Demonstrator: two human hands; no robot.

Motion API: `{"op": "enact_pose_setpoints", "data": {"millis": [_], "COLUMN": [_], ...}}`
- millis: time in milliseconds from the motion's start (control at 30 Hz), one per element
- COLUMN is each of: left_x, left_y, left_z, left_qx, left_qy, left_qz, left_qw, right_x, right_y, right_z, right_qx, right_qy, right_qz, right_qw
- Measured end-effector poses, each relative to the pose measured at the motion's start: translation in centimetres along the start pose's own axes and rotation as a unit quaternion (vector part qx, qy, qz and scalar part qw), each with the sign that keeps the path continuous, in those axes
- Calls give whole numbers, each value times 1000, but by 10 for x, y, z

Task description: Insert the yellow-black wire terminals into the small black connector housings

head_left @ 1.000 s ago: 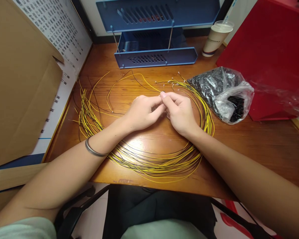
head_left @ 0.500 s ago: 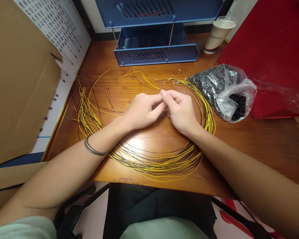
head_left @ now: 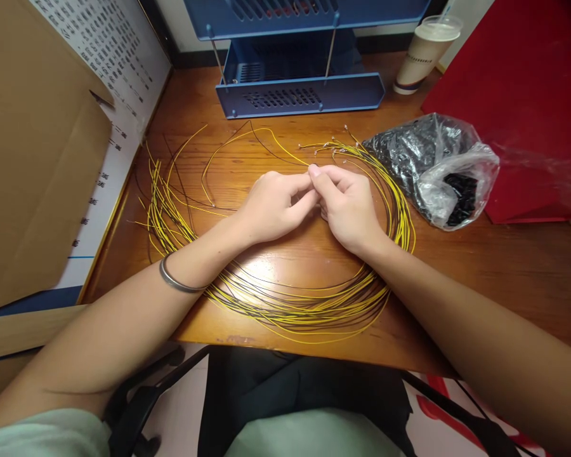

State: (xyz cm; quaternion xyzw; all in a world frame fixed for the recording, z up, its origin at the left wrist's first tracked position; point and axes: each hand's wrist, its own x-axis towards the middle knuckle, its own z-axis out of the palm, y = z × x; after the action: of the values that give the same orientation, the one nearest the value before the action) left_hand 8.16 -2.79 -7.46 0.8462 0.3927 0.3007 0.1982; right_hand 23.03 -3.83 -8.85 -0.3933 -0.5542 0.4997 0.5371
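Observation:
A large loop of yellow and black wires [head_left: 295, 314] lies on the wooden table, under both my forearms. My left hand [head_left: 278, 206] and my right hand [head_left: 345, 203] meet fingertip to fingertip above the middle of the loop. Both are pinched round the end of a yellow and black wire [head_left: 288, 152] that arcs away to the left. Whatever sits at the wire's end is hidden by my fingers. Small pale tips [head_left: 333, 150] show on the wire ends behind my right hand.
Right of the loop lies an open clear plastic bag [head_left: 433, 165] of black pieces, beside a red bag [head_left: 528, 114]. A blue rack [head_left: 299, 98] and a paper cup [head_left: 423, 54] stand behind. A cardboard box [head_left: 38, 158] is at left.
The view has shifted slightly, so the rack and cup sit a little higher in it. My hands keep the same pinch on the wire, with hardly any movement.

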Motion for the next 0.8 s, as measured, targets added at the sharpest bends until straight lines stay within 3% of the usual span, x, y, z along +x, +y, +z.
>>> {"op": "enact_pose_setpoints", "data": {"millis": [800], "left_x": [0], "left_y": [-1], "left_z": [0], "left_qx": [13], "left_qy": [-3], "left_qz": [-3], "left_qw": [1000], "right_x": [0], "right_y": [-1], "right_z": [0], "right_qx": [-22], "right_qy": [1], "right_qz": [0], "right_qw": [1000]}}
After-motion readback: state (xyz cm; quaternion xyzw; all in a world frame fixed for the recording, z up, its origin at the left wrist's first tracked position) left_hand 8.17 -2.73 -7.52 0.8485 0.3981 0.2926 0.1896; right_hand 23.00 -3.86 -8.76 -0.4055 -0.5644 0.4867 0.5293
